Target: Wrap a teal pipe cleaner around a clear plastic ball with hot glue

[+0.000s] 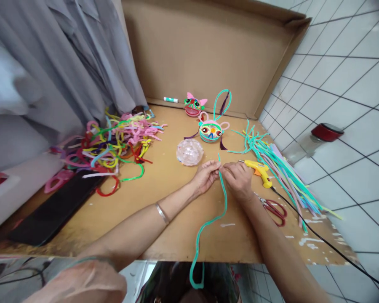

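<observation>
A long teal pipe cleaner [225,198] runs up between my two hands, its short tip poking out above the fingers. My left hand [207,174] pinches it near that upper end. Right beside it, my right hand [238,179] is closed on the same pipe cleaner. The lower length curves down over the table's front edge and loops above my lap. Just beyond my left hand sits a clear, faceted round container [190,152]. Behind that stands a decorated ball with a painted-looking face [210,131], pink loops and dark tassels.
A yellow glue gun [259,169] and red-handled scissors [274,211] lie right of my hand. Teal and pastel pipe cleaners [282,168] are bundled farther right. Tangled colourful pieces [123,139] and a black flat object [58,210] are at left; a smaller face ball [194,106] stands behind.
</observation>
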Motion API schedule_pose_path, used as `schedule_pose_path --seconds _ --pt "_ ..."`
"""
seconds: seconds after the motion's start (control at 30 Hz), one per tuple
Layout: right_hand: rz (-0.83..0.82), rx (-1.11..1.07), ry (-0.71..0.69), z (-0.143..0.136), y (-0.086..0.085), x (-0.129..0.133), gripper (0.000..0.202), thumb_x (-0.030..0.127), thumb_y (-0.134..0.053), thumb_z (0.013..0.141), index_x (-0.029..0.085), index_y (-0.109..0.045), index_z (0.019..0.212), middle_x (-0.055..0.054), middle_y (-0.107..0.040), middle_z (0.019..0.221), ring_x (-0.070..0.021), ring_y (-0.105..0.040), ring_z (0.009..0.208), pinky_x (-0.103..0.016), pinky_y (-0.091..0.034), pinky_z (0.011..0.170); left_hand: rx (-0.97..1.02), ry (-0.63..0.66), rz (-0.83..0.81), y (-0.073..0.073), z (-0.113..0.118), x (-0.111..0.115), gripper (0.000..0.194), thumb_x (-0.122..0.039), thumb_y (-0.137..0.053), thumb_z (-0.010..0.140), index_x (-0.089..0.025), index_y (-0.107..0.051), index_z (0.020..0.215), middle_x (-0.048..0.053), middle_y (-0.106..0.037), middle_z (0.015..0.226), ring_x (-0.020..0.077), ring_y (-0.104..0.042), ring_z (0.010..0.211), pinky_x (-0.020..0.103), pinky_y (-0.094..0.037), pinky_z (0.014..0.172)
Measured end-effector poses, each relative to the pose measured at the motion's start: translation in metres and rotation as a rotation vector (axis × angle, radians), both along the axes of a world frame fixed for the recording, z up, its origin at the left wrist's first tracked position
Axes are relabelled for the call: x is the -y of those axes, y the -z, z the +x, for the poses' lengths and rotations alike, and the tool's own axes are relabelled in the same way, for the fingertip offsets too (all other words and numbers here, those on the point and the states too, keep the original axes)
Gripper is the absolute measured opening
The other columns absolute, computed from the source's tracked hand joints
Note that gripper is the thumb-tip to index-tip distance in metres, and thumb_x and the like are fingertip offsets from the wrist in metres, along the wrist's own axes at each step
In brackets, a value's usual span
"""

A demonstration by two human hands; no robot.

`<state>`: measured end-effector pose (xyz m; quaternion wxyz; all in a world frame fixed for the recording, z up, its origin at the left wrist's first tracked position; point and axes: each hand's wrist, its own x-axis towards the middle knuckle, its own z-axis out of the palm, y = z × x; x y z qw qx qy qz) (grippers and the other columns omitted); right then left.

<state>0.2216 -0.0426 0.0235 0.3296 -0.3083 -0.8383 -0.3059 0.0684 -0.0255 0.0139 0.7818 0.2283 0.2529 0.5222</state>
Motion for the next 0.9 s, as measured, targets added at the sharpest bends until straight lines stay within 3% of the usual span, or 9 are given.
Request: schedule_pose_path --seconds 0.17,0.3,0.47,0.53,0.6,0.67,0.73,0.9 --pt "-0.044 0.019 -0.016 -0.005 -0.001 0.002 0.026 0.014 -0.047 0.1 0.023 -0.07 0.108 -0.009 -0.077 0.101 -0.0182 -0.067 0.098 -0.036 -0.044 0.089 -0.017 -0.034 0.007 -0.007 0.001 0.006 0.033 -0.021 -0.088 0.063 -0.014 -0.056 0.068 -0.006 -0.054 0.059 0.0036 -0.048 0.053 0.016 -0.039 0.055" --pt "-0.016 -0.177 -0.036 -0.007 0.007 0.003 0.024 0.017 -0.048 0.099 0.024 -0.071 0.099 -0.007 -0.078 0.095 -0.0181 -0.071 0.093 -0.036 -0.049 0.086 -0.098 -0.089 0.069 -0.02 -0.003 0.02 0.027 -0.021 -0.087 0.064 -0.015 -0.063 0.075 -0.005 -0.055 0.065 0.0058 -0.046 0.056 0.018 -0.037 0.056" --pt "-0.028 -0.8 0.004 -0.02 0.005 0.003 0.012 0.03 -0.061 0.092 0.025 -0.069 0.084 -0.005 -0.077 0.083 -0.021 -0.073 0.079 -0.039 -0.056 0.079 -0.558 -0.57 0.474 -0.032 -0.046 0.031 0.033 -0.016 -0.079 0.067 -0.022 -0.067 0.097 0.002 -0.063 0.093 0.015 -0.056 0.085 0.024 -0.043 0.079" --pt "-0.12 -1.07 0.015 -0.031 -0.004 0.001 0.013 0.036 -0.067 0.087 0.023 -0.068 0.082 -0.005 -0.076 0.083 -0.022 -0.073 0.08 -0.04 -0.057 0.081 -0.639 -0.769 0.432 -0.027 -0.073 0.024 0.035 -0.016 -0.072 0.069 -0.024 -0.06 0.101 0.003 -0.062 0.104 0.019 -0.056 0.1 0.026 -0.043 0.087" --pt "-0.269 -1.296 0.025 -0.048 -0.017 -0.003 0.019 0.041 -0.07 0.082 0.022 -0.068 0.083 -0.004 -0.075 0.082 -0.0219 -0.072 0.08 -0.04 -0.057 0.081 -0.729 -0.851 0.302 -0.017 -0.095 0.012 0.041 -0.018 -0.07 0.069 -0.026 -0.055 0.107 0.005 -0.059 0.119 0.0221 -0.053 0.117 0.029 -0.041 0.096" --pt "-0.416 -1.428 -0.04 -0.067 -0.029 -0.01 0.023 0.043 -0.071 0.078 0.021 -0.066 0.082 -0.003 -0.074 0.079 -0.0209 -0.071 0.077 -0.04 -0.057 0.081 -0.827 -0.808 0.187 -0.005 -0.109 -0.001 0.053 -0.021 -0.073 0.065 -0.025 -0.053 0.114 0.008 -0.054 0.134 0.0272 -0.048 0.131 0.034 -0.038 0.106" --pt "-0.509 -1.508 -0.126 -0.086 -0.039 -0.02 0.026 0.045 -0.071 0.077 0.02 -0.064 0.083 -0.002 -0.072 0.077 -0.0198 -0.07 0.077 -0.04 -0.057 0.083 -0.9 -0.687 0.156 0.003 -0.115 -0.01 0.068 -0.024 -0.082 0.057 -0.023 -0.053 0.119 0.014 -0.053 0.141 0.034 -0.042 0.141 0.04 -0.034 0.112" --pt "-0.606 -1.465 -0.222 -0.124 -0.044 -0.051 0.032 0.052 -0.067 0.078 0.021 -0.062 0.081 -0.003 -0.072 0.085 -0.0198 -0.07 0.084 -0.039 -0.056 0.087 -0.893 -0.584 0.136 0.001 -0.111 -0.017 0.073 -0.02 -0.094 0.038 -0.02 -0.061 0.103 0.02 -0.063 0.13 0.0433 -0.039 0.143 0.044 -0.03 0.112"
